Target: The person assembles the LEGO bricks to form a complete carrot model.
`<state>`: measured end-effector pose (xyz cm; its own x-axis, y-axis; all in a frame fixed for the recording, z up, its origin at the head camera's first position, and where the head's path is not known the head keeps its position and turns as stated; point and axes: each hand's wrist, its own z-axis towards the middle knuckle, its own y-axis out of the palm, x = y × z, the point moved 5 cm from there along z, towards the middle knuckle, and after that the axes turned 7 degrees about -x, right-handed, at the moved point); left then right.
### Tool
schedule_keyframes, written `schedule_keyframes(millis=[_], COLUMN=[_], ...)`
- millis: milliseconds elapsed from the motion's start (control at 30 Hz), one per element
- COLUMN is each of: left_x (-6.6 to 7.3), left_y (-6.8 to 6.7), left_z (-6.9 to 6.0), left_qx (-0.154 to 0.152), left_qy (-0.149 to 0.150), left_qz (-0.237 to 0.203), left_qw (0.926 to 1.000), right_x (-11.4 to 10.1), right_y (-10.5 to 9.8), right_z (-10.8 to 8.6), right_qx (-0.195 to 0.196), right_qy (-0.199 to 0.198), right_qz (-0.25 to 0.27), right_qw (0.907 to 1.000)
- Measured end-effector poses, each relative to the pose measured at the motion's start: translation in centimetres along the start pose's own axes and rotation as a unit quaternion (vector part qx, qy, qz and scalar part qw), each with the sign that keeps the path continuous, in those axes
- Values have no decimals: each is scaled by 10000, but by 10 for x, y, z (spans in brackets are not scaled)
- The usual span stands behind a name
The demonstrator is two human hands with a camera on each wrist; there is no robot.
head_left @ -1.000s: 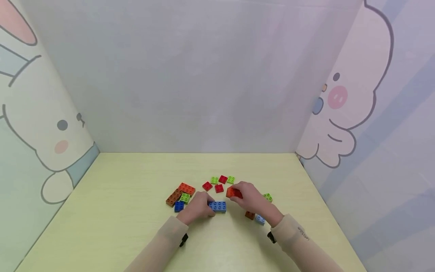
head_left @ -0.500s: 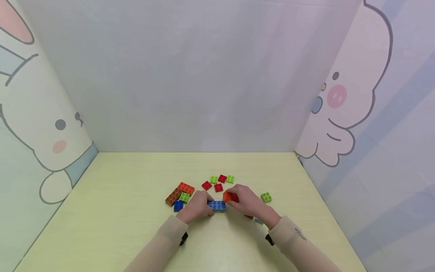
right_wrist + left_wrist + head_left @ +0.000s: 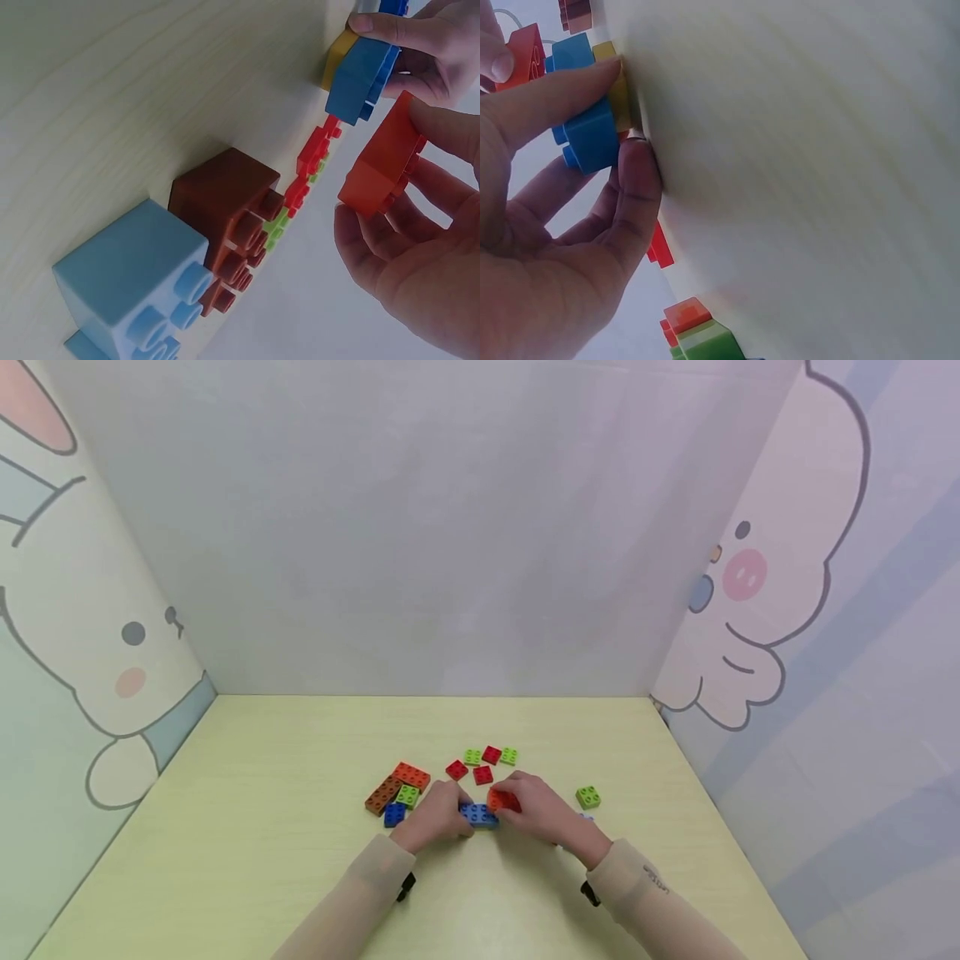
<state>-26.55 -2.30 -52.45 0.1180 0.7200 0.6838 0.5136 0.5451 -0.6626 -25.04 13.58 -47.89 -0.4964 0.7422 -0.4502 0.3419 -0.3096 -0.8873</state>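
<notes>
My left hand (image 3: 437,814) grips the blue brick (image 3: 474,815) between thumb and fingers, near the middle of the table. Beneath that brick sits a yellow brick (image 3: 338,60), visible from both wrists but not from the head. An orange-red brick (image 3: 498,800) is pinched in my right hand (image 3: 542,810), just over the blue brick's right end in the head view. From the right wrist, this orange-red brick (image 3: 379,161) looks tilted and apart from the blue brick (image 3: 361,79), its studs facing away from the tabletop. Fingers cover part of each held brick.
Left of the left hand lie a brown brick (image 3: 384,795), an orange brick (image 3: 412,775), a lime brick (image 3: 407,796) and a dark blue brick (image 3: 394,815). Several small red and lime bricks lie beyond. Nearer the right wrist stand a brown brick (image 3: 217,191) and a light blue brick (image 3: 131,259).
My right hand has moved left with the orange-red brick, bringing it from beside the blue brick to over its right end. The left hand has stayed on the blue brick.
</notes>
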Motion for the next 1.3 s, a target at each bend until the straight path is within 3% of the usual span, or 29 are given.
schedule_keyframes(millis=[900, 1300], left_x=[0, 0], left_y=[1, 2], left_z=[2, 1], left_qx=[47, -3], left_qy=[-96, -196], left_qz=[-9, -102], left_qw=[9999, 9998], right_x=[-1, -4], right_y=[6, 8], right_z=[11, 12], right_qx=[-488, -430], right_qy=[-229, -179], right_qz=[135, 65], right_qw=[9985, 9989])
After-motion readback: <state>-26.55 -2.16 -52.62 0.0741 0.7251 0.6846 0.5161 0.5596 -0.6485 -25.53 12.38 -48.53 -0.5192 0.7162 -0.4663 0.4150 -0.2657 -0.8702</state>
